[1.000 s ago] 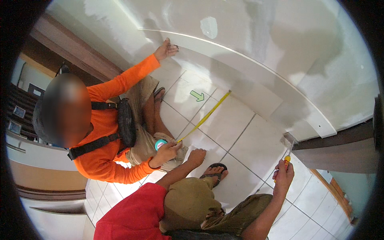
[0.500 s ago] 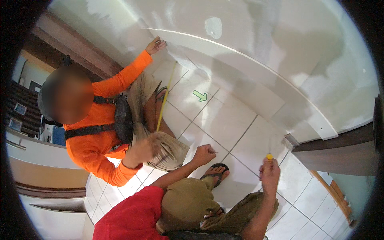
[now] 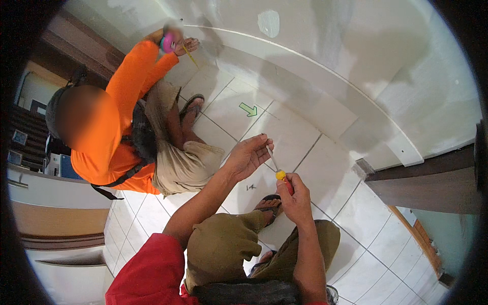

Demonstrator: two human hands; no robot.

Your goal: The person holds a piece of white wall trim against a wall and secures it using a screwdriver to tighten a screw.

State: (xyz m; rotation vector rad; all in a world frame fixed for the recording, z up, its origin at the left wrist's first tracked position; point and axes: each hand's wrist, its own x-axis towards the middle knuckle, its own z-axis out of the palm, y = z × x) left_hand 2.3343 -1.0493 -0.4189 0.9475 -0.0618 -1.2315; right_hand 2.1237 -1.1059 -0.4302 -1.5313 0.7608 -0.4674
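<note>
Screwdriver (image 3: 280,175): above the tiles (image 3: 305,178), shaft tip now brought to the left hand.
Right hand (image 3: 296,201): fingers closed around its handle.
Left hand (image 3: 244,160): half-curled; cannot tell whether it pinches anything.
Change: both hands now meet at one tool.
Co-worker (image 3: 114,127): tape measure (image 3: 168,42) now raised near the wall (image 3: 325,56).

White, square floor tiles (image 3: 330,157) with dark grout meet a pale plastered wall (image 3: 437,30) bearing a whitish filler patch (image 3: 268,24) and soft shadows (image 3: 381,58). A long white skirting board (image 3: 376,116) runs along its foot. Dark brown wooden trim (image 3: 427,189) stands at right; white-and-tan cabinetry (image 3: 56,218) at left. Bright light washes the tiles.
</note>
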